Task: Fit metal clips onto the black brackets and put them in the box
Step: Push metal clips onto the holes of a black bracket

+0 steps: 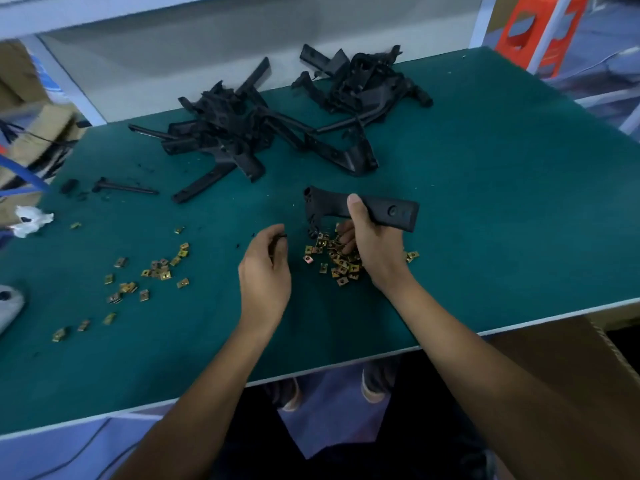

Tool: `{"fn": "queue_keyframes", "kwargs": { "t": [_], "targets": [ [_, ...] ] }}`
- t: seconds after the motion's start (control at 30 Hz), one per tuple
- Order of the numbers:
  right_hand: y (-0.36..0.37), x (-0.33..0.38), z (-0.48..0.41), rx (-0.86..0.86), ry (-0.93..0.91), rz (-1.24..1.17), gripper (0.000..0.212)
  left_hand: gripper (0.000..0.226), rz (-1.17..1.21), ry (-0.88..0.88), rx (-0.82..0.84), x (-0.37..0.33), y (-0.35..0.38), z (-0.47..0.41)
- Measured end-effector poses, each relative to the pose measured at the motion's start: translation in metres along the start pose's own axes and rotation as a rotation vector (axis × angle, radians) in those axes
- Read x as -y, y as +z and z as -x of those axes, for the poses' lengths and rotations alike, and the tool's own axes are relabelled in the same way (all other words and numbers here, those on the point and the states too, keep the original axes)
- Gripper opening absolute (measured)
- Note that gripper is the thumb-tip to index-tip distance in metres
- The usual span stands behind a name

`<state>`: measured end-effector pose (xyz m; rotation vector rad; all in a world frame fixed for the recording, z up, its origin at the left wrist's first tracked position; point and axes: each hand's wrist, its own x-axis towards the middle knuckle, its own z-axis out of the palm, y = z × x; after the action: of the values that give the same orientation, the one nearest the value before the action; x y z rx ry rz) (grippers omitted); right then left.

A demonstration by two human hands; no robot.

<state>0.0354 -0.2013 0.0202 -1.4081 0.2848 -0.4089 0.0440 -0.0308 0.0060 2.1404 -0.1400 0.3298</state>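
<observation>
Brown cardboard box (561,344) sits below the table edge, near side of the right forearm, flap edge showing; can't see inside

Green table mat (485,202) under both hands

Left hand (265,271): fingers curled in, thumb and fingertips pinching a small dark piece (282,235); too small to tell what it is

Right hand (372,244): wrapped round a black bracket (394,211), thumb across the top face, other fingers curled underneath. Bracket is held clear of the mat, roughly level, flat end with a round hole sticking out past the right side of the hand, shaped end past the left side

Clip pile (337,261): brass-coloured metal clips heaped directly under and just left of the right hand, in the gap between the two hands. Lower fingers of the right hand look to be touching the top of the heap

Scattered clips (159,271): second loose spread well left of the left hand, some strays trailing nearer the table edge

Grey object (8,306) at the far-left edge, cut off. Crumpled white scrap (31,220) beyond it

Thin black rod part (124,187) lying flat, beyond and left of the left hand

Bracket heap (221,133) beyond the left hand, tangled. Second bracket heap (363,81) beyond the right hand, at the back edge. The two heaps are touching, long pieces crossing between them

Orange item (540,32) far right behind a white upright, blurred
</observation>
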Motion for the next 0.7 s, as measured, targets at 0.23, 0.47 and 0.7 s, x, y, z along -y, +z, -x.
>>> {"fn": "queue_keyframes", "kwargs": {
  "t": [0.23, 0.47, 0.7],
  "targets": [
    [0.0001, -0.0017, -0.0014, -0.025, 0.039, 0.02, 0.053, 0.019, 0.071, 0.03, 0.015, 0.0022, 0.0044, -0.0002],
    [0.0026, 0.0008, -0.0015, -0.052, 0.061, 0.072, 0.05, 0.007, 0.064, 0.021, 0.063, 0.0059, 0.0086, -0.0021],
    [0.0052, -0.0017, -0.0038, -0.089, 0.072, 0.092, 0.049, 0.011, 0.079, 0.01, 0.065, 0.0071, 0.0059, -0.0006]
  ]
}}
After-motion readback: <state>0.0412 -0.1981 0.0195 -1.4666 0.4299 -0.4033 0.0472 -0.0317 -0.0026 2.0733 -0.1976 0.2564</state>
